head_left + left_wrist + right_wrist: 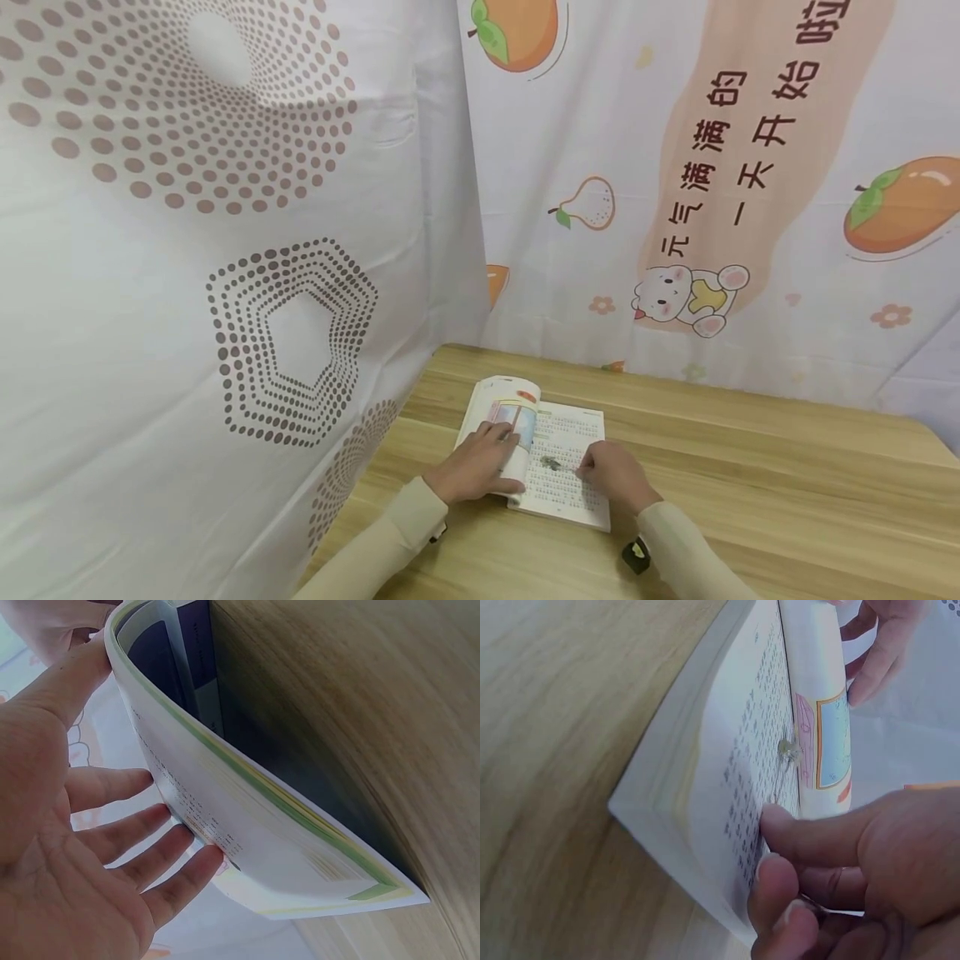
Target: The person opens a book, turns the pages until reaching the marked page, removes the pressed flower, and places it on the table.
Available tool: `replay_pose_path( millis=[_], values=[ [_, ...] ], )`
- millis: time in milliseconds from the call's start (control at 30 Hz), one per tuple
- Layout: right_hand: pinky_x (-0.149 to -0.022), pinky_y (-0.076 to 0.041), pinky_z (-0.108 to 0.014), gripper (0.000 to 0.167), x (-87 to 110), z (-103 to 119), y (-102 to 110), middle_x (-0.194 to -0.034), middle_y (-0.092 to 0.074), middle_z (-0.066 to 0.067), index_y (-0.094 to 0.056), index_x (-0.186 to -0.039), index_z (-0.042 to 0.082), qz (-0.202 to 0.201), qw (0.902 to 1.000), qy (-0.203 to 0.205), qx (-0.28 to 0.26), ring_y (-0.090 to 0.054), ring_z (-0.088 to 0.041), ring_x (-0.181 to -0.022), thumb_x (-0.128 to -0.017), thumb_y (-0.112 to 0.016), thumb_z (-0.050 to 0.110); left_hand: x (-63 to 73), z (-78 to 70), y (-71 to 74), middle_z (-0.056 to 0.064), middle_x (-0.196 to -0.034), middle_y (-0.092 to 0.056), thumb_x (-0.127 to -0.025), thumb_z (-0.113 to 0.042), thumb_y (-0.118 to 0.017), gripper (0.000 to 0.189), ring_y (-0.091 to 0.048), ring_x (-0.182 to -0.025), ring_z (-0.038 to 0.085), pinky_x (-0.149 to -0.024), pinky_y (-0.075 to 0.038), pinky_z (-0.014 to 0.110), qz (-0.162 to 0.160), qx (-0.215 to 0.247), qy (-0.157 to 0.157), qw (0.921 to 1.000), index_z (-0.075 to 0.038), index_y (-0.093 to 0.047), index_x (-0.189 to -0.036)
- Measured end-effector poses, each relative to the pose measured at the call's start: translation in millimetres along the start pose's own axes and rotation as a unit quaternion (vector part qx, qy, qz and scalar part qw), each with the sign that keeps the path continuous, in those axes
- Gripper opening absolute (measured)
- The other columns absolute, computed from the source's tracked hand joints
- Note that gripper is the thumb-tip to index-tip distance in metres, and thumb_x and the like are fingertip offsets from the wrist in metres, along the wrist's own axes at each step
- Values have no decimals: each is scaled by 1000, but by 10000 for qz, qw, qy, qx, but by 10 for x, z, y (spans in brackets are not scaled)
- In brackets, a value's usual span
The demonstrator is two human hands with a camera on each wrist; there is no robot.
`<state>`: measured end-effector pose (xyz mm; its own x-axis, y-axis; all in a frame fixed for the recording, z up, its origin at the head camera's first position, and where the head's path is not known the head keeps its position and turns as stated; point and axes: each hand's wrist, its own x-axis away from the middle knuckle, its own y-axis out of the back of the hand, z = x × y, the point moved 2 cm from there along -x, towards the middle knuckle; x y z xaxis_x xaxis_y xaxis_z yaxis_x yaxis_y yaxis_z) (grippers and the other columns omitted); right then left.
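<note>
An open book [566, 427] lies on the wooden table, its left part bulging upward and bearing a coloured picture. My left hand [474, 467] rests on that raised left part with spread fingers; in the left wrist view the thumb touches the edge of the curved pages [247, 817]. Over the printed right page, my right hand [615, 477] pinches the near end of a slim, stick-like item [787, 748] with a greenish ornamental end. That ornament lies by the book's middle fold. What the item is exactly, I cannot tell.
The wooden table [750, 492] extends to the right of the book. White patterned cloth [300, 333] hangs along the left side, and a cloth with fruit and lettering [570, 275] hangs behind. A small black device [636, 555] sits at my right wrist.
</note>
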<state>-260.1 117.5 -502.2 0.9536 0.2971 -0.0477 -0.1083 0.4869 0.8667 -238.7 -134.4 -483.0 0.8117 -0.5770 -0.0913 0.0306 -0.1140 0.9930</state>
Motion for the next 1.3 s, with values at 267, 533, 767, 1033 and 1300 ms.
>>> replay_pose_path(
  millis=[267,533,767,1033,1300],
  values=[
    [-62,-48,-31,18,36,-4,-38,-72,-60,4,-66,-75,11,-246,9989,377,-152,-52,-11,-66,-86,-78,4,5,-11,-11,15,-147,-51,-90,-59,-70,81,-52,-125,28,-96,-52,39,-86,-220,-74,9997,-1,-56,-144],
    [-63,-49,-26,15,43,-9,-13,-75,-64,7,-71,-77,10,-234,9956,749,-507,-56,-9,-70,-88,-76,0,-5,-9,-20,15,-145,-52,-90,-61,-69,80,-53,-122,28,-95,-52,38,-153,-414,-127,9989,-1,-57,-143],
    [-71,-55,-32,14,40,-39,-21,-78,-71,6,-77,-79,11,-308,9963,761,-242,-63,-9,-75,-86,-78,-1,1,-17,-15,14,-145,-52,-90,-61,-69,81,-53,-122,28,-94,-52,38,-143,-398,-103,9991,-2,-58,-143],
    [-66,-50,-29,16,46,-47,-29,-73,-64,9,-74,-75,13,-370,9974,621,-81,-55,-7,-70,-87,-78,3,-8,-21,-5,14,-145,-53,-90,-61,-69,81,-53,-123,29,-95,-51,39,-161,-381,-74,9991,-2,-57,-143],
    [-67,-49,-30,17,43,-59,-30,-74,-61,10,-73,-75,16,-362,9980,510,-122,-53,-8,-71,-88,-78,7,-5,-25,6,14,-146,-52,-90,-61,-69,80,-52,-124,29,-96,-51,40,-131,-318,-57,9994,-2,-57,-143]
  ],
)
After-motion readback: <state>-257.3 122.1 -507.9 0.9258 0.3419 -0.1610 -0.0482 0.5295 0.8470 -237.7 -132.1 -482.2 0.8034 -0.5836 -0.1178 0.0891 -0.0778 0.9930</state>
